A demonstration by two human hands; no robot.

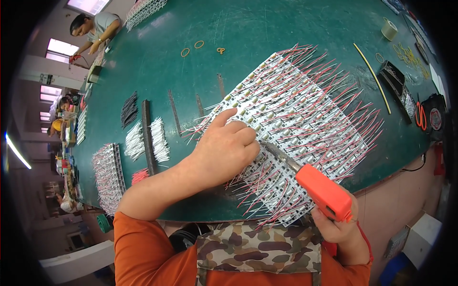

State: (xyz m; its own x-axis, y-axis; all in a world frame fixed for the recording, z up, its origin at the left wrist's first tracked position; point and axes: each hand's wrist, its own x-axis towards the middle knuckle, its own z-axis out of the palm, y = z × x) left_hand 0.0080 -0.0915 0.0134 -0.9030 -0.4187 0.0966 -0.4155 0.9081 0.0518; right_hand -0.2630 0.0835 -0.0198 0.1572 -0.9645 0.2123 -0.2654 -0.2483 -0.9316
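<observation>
A white panel of circuit boards lies slanted in front of me, with rows of small components and many red and white wires sticking out past its edges. My right hand is wrapped round the orange handle of a soldering iron. The iron's dark tip reaches the panel just beside my left hand. That left hand rests over the panel's left part with its fingers curled in and the index knuckle raised. Its fingertips are hidden from view, so what they pinch cannot be seen.
Bundles of white wires, black wires and red wires lie left, by a dark bar. Another wired panel is beyond. At right are a solder spool, a black tray and orange-handled scissors. A person works far left.
</observation>
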